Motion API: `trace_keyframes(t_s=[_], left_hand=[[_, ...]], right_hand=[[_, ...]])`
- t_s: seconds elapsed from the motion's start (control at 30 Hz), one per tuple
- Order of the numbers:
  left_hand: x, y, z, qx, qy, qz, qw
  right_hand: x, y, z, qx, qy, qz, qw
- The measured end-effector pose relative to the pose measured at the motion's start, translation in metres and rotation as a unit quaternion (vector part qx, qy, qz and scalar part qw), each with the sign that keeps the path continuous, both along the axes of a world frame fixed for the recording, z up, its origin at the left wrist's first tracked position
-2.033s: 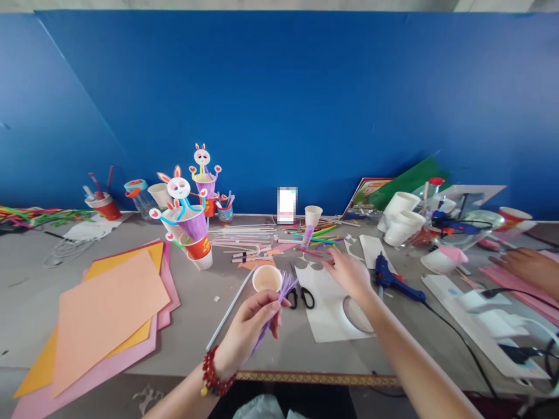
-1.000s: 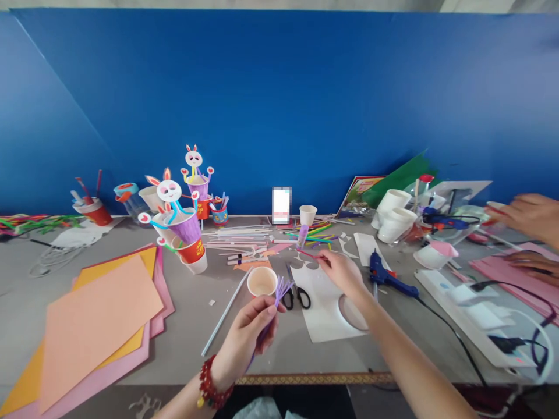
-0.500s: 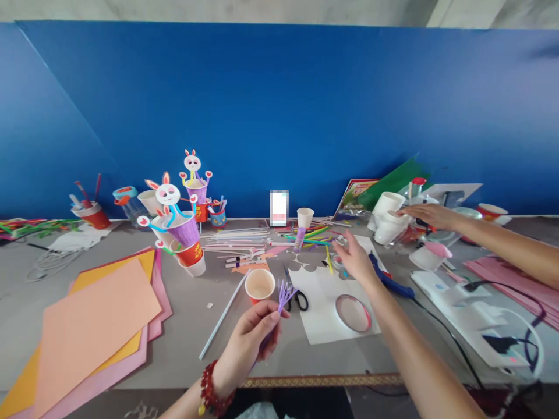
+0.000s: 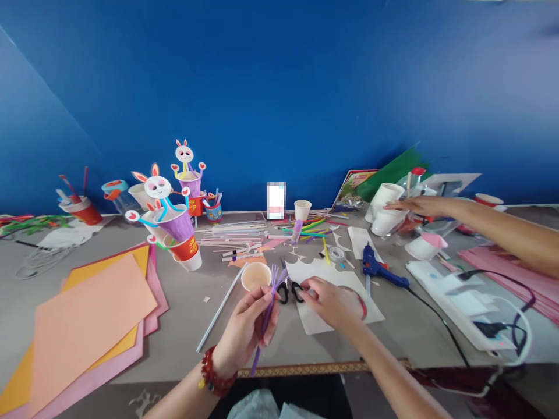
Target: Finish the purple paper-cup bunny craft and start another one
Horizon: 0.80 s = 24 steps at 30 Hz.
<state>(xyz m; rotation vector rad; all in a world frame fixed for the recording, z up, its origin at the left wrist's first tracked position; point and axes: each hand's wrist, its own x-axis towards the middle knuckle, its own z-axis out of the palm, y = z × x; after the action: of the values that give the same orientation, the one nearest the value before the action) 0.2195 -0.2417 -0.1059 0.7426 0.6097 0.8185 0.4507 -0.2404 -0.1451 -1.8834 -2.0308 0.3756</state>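
Observation:
In my left hand [image 4: 251,320] I pinch a purple straw [image 4: 264,326] upright, its top end cut into thin strips that fan out. The straw's lower end points down towards the table edge. My right hand [image 4: 327,299] is at the black-handled scissors [image 4: 283,292], thumb and fingers bent on the right handle loop. The scissors lie flat, blades pointing away. Just behind my left hand stands a paper cup [image 4: 256,276]. Under my right hand are a white sheet with cut-outs [image 4: 318,323] and a roll of tape [image 4: 360,302], partly hidden.
Coloured paper sheets [image 4: 91,314] lie at left, near rabbit-topped cups [image 4: 177,227]. Loose straws [image 4: 236,233] are scattered behind. A blue glue gun [image 4: 379,267] and a power strip [image 4: 454,308] sit at right. Another person's hand [image 4: 419,205] touches white cups [image 4: 386,215].
My right hand has come back and left, from beyond the white sheet to the scissors. The purple straw stays in my left hand, now more upright. The view has tilted down slightly.

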Motion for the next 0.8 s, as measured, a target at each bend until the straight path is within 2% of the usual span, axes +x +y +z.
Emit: trace_keyframes(t_s=[0.1, 0.23, 0.37, 0.53, 0.67, 0.8], left_hand=[[0.003, 0.001, 0.002, 0.002, -0.014, 0.0, 1.0], [-0.002, 0.001, 0.006, 0.003, -0.005, 0.005, 1.0], [-0.009, 0.004, 0.009, 0.011, 0.025, 0.015, 1.0], [-0.015, 0.011, 0.016, 0.048, 0.03, 0.044, 0.997], [-0.021, 0.015, 0.025, 0.081, 0.023, 0.099, 0.992], [-0.026, 0.018, 0.033, 0.077, 0.029, 0.121, 0.989]], right_hand=[[-0.016, 0.008, -0.005, 0.011, -0.076, 0.012, 0.997], [-0.031, 0.018, -0.008, -0.019, -0.152, -0.016, 0.988], [-0.034, 0.023, -0.008, -0.059, -0.15, -0.045, 0.986], [-0.032, 0.019, -0.007, -0.053, -0.139, -0.057, 0.987], [-0.012, 0.026, 0.007, -0.041, -0.135, -0.051, 0.989], [0.04, 0.066, 0.032, -0.018, -0.15, -0.087, 0.985]])
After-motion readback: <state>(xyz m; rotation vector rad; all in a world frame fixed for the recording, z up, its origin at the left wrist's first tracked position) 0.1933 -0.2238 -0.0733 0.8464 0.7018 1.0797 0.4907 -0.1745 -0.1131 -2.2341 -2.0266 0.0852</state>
